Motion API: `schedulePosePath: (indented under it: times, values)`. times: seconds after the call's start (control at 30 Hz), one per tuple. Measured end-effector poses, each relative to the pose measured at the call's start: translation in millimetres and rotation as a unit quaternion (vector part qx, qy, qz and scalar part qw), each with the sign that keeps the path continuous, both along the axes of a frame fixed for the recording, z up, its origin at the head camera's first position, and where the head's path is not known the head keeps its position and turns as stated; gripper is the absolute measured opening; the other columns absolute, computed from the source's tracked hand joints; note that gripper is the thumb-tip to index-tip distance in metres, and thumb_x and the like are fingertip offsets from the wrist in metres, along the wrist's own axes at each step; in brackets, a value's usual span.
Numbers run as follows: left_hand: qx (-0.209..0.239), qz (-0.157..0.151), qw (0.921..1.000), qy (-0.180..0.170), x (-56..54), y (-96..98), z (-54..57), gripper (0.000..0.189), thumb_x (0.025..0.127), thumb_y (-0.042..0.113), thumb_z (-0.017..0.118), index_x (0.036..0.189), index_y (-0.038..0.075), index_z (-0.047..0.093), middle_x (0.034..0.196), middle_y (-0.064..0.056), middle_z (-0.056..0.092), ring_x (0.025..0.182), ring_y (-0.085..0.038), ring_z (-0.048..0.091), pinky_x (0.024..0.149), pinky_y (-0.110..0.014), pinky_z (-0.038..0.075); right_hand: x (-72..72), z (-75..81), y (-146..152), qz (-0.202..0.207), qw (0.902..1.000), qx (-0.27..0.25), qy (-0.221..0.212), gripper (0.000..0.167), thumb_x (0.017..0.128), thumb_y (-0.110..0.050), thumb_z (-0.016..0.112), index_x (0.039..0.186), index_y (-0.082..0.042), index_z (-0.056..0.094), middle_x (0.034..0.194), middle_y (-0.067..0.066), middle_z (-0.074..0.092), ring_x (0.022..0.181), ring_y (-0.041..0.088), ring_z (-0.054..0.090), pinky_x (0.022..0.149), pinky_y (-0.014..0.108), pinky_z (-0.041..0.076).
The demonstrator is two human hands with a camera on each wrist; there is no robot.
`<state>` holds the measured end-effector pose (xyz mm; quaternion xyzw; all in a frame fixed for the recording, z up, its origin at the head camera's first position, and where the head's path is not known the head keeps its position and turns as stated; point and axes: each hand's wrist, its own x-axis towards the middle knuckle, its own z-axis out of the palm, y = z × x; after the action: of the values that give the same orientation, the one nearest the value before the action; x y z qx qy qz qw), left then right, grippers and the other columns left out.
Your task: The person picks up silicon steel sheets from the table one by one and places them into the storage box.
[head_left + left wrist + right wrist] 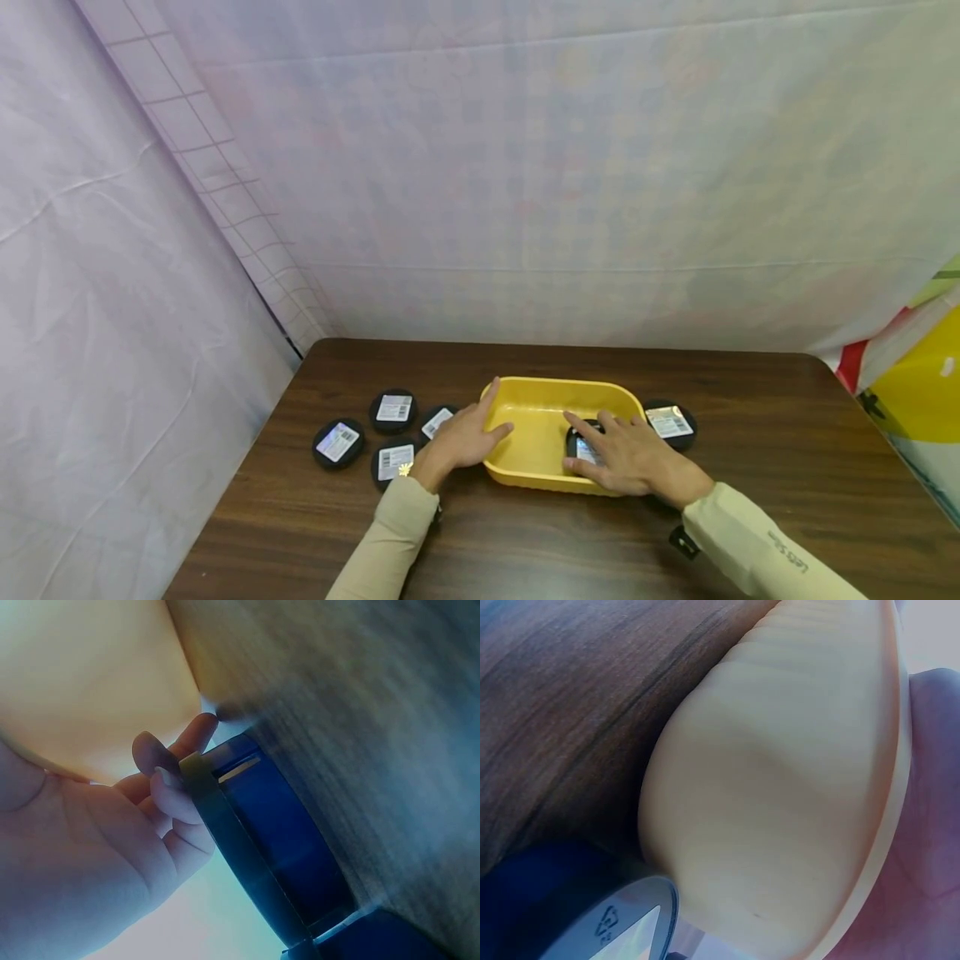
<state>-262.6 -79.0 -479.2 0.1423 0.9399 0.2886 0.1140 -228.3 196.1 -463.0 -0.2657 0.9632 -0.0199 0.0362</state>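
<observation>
A yellow plastic basin (528, 454) sits on the table. My left hand (463, 437) holds its left rim, thumb inside, index finger along the edge; in the left wrist view its other fingers bend close to a black round tub (270, 840). My right hand (633, 457) reaches over the basin's right side, thumb and index finger at opposite edges of a labelled black round tub (587, 450) inside. The palm hides part of that tub. Just right of the basin lies another labelled black tub (671, 423).
Several black tubs (393, 410) with white labels lie left of the basin on the dark wooden table (525, 542). One tub (437, 421) is partly covered by my left hand. A pale cloth (540, 208) hangs behind the table.
</observation>
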Motion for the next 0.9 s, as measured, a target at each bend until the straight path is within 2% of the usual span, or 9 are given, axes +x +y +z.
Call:
schedulePosePath:
  times: [0.47, 0.7, 0.83, 0.9]
  values:
    - [-0.008, -0.003, 0.9999, 0.006, 2.3, -0.4, 2.9, 0.077, 0.101, 0.05, 0.049, 0.161, 0.03, 0.004, 0.155, -0.016, 0.04, 0.136, -0.034, 0.045, 0.107, -0.053, 0.039, 0.2, 2.3, 1, 0.01, 0.9998, -0.009, 0.015, 0.079, 0.095, -0.071, 0.039, 0.153, -0.017, 0.04, 0.116, 0.015, 0.057, 0.094, 0.031, 0.059, 0.079, 0.054, 0.048]
    - [-0.012, -0.002, 0.9999, 0.004, 1.4, 0.1, 1.5, 0.077, 0.101, 0.05, 0.049, 0.161, 0.031, 0.004, 0.154, -0.016, 0.04, 0.136, -0.033, 0.046, 0.107, -0.053, 0.039, -0.8, 1.9, 5, 0.027, 0.996, -0.03, 0.081, 0.067, 0.098, -0.062, 0.043, 0.147, -0.017, 0.049, 0.108, 0.009, 0.058, 0.102, 0.03, 0.057, 0.086, 0.054, 0.047]
    - [-0.013, -0.003, 0.9999, 0.007, 1.4, 0.0, 0.6, 0.077, 0.101, 0.05, 0.048, 0.16, 0.032, 0.004, 0.154, -0.016, 0.041, 0.136, -0.034, 0.046, 0.107, -0.053, 0.039, -2.7, 3.3, 9, 0.032, 0.9909, -0.045, 0.123, 0.061, 0.099, -0.058, 0.048, 0.144, -0.017, 0.054, 0.1, 0.005, 0.056, 0.098, 0.028, 0.057, 0.082, 0.051, 0.047]
    - [-0.013, -0.004, 0.9999, 0.008, 1.5, -0.2, 0.3, 0.077, 0.101, 0.051, 0.048, 0.16, 0.032, 0.004, 0.153, -0.017, 0.041, 0.136, -0.034, 0.046, 0.107, -0.053, 0.039, -3.1, 4.2, 10, 0.034, 0.9884, -0.05, 0.139, 0.058, 0.099, -0.055, 0.049, 0.143, -0.017, 0.054, 0.101, 0.006, 0.057, 0.097, 0.028, 0.057, 0.079, 0.05, 0.047]
